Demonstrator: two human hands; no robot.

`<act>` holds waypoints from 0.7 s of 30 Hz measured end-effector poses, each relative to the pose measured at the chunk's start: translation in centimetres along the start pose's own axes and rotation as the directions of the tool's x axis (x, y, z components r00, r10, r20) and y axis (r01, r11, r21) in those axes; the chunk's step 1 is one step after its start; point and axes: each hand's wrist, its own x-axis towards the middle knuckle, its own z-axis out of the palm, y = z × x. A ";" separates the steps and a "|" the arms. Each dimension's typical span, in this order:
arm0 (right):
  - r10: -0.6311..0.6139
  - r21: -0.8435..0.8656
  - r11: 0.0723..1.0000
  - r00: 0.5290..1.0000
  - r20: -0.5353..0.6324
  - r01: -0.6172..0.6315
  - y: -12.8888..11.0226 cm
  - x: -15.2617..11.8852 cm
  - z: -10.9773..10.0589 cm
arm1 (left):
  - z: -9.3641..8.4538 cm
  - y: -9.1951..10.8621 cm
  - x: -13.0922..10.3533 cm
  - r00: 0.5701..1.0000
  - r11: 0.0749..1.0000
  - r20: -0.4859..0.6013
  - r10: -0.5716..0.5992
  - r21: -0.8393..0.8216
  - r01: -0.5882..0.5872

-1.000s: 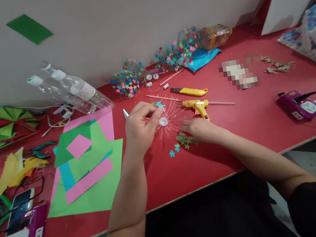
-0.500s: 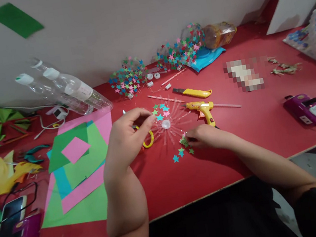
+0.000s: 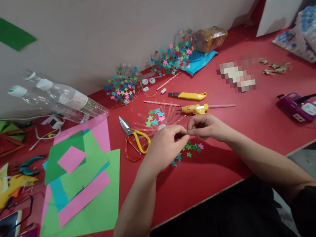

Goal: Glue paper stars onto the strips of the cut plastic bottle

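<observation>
My left hand (image 3: 167, 144) and my right hand (image 3: 209, 128) meet fingertip to fingertip over the table, both closed in a pinch. A small green star (image 3: 188, 132), mostly covered by the fingers, shows where they touch. Just below the hands lies a loose pile of paper stars (image 3: 189, 149) in green, blue and pink. Behind my left hand, a fringe of clear plastic strips (image 3: 171, 110) spreads out flat around a pale round centre (image 3: 162, 126), partly hidden by that hand. Several green, blue and pink stars (image 3: 154, 122) sit on the strips.
Scissors (image 3: 131, 133) lie left of the strips. A yellow glue gun (image 3: 195, 109) and a yellow utility knife (image 3: 189, 95) are behind my right hand. Star-covered ornaments (image 3: 123, 83) and bottles (image 3: 72, 98) line the wall. Coloured paper sheets (image 3: 117, 190) cover the left side.
My right hand has come up from the star pile and met my left hand, which moved right and toward me. The scissors and pile are now more exposed.
</observation>
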 end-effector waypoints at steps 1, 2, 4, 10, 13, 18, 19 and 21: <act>0.008 -0.006 1.000 1.000 0.008 -0.008 0.0 -0.1 0.0 | 0.2 -0.1 0.1 1.000 1.000 0.000 -0.001 -0.011 0.001; 0.011 -0.026 1.000 1.000 0.013 -0.011 -0.1 -0.1 -0.2 | 0.2 -0.2 0.1 1.000 1.000 -0.004 0.005 -0.022 -0.006; -0.017 -0.153 0.988 0.999 -0.048 0.010 -0.4 -0.3 -1.0 | -0.1 -0.2 0.0 0.999 0.999 -0.032 0.017 -0.044 -0.019; -0.057 -0.767 0.414 0.827 -0.559 -0.490 0.0 0.2 -4.9 | -2.9 -1.0 -0.5 0.940 0.992 -0.341 -0.027 -0.122 -0.015; 0.088 -0.778 0.307 0.831 -0.550 -0.548 1.2 0.7 -5.4 | -4.6 -2.1 -0.9 0.893 0.989 -0.443 -0.078 -0.146 0.014; 0.082 -0.804 0.366 0.877 -0.474 -0.469 2.2 1.1 -5.1 | -6.2 -3.1 -1.4 0.844 0.982 -0.522 -0.120 -0.190 0.022; 0.080 -0.795 0.397 0.880 -0.468 -0.458 2.1 1.1 -5.2 | -6.3 -3.1 -1.5 0.839 0.981 -0.529 -0.125 -0.192 0.025; 0.044 -0.715 0.553 0.872 -0.487 -0.427 1.8 0.9 -5.9 | -6.2 -2.9 -1.5 0.837 0.981 -0.533 -0.127 -0.191 0.028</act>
